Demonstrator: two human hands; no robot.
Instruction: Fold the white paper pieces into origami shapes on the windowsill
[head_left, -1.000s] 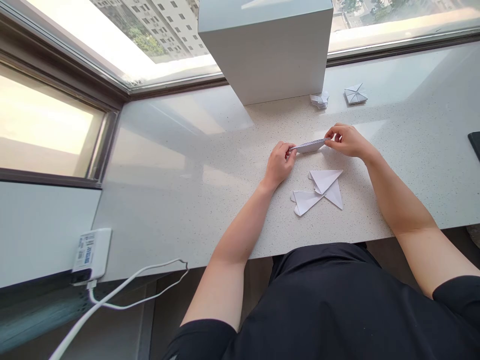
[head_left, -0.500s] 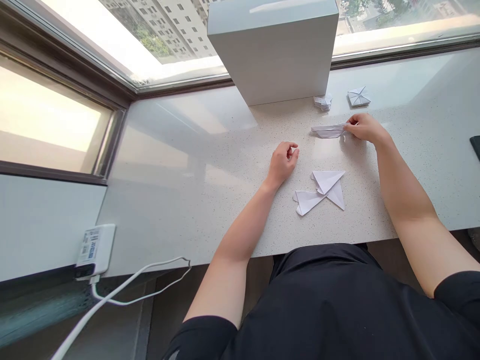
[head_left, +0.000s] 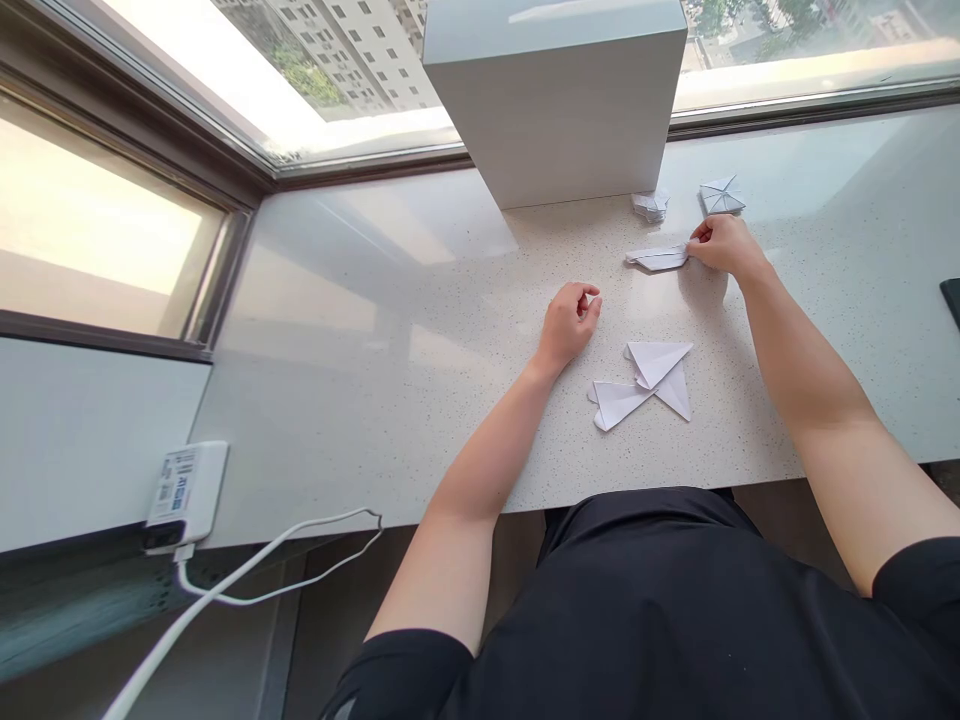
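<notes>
Paper dart (head_left: pixel 658 258), white, folded to a narrow pointed form, lying low over the bench (head_left: pixel 390 440) with its point to the left; whether it touches the surface cannot be told. Its right end sits against the fingertips (head_left: pixel 700 232) of the right hand (head_left: pixel 726 247), which pinches the paper there, so the dart extends leftward from that hand.

Left hand (head_left: pixel 570 322), loosely curled and empty, resting near the middle of the bench, well apart from the dart.

Folded paper darts (head_left: pixel 643 385), white, two overlapping, lying flat on the bench just beyond the left hand's fingers and below the right forearm.

Folded paper square (head_left: pixel 722 196), white, creased in a pinwheel pattern, near the right hand and beside the window edge.

Small folded paper wad (head_left: pixel 650 205), white, just beside the foot of a white box (head_left: pixel 555 105).

Power bank (head_left: pixel 186 490), white, at the left of the bench, with a white cable (head_left: pixel 277 565) trailing down from it.

Black device (head_left: pixel 952 303), only partly in frame, at the right edge of the bench.
</notes>
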